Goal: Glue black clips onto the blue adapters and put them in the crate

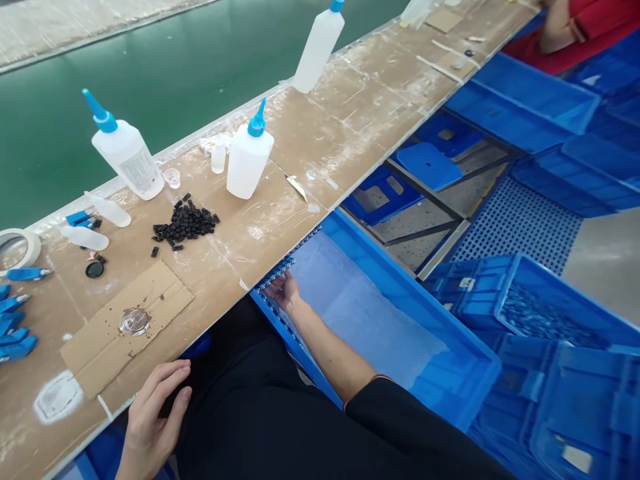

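My left hand (157,410) hovers by the table's front edge, fingers loosely stretched, thumb apart, nothing in it. Down in a blue plastic bin (400,267), my right hand (284,292) reaches to rows of small blue-and-metal parts (280,270) at the bin's table end. Its fingers look apart, touching or close to the parts; their tips are hard to make out. A strip of cardboard (165,290) lies on the table, bearing a clear patch of dark-speckled glue (135,322). Behind it is a heap of small black pieces (185,221).
White squeeze bottles with blue nozzles (130,160) stand along the table (360,113). Blue tools or parts (15,327) and a tape roll (17,250) lie at left. Bins with small parts (545,313) and blue stools (427,167) are at right. A person in red (600,33) sits farther along.
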